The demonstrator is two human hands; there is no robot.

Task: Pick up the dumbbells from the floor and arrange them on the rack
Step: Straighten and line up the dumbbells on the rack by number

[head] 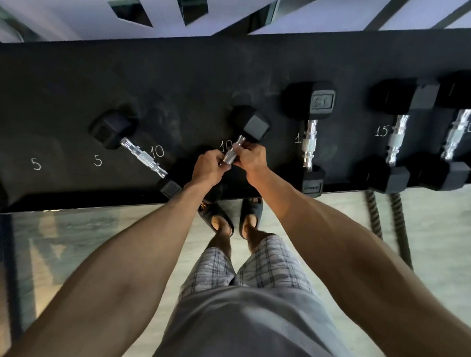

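left hand [206,168] and right hand [249,158] are both gripping the dumbbell [253,124] handle near the rack [179,77] front edge; advising squaring it beside the 10 mark [226,145].

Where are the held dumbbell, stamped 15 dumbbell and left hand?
held dumbbell [253,124]: head view, far hex head.
stamped 15 dumbbell [309,143]: head view, chrome handle.
left hand [206,168]: head view, back of hand.
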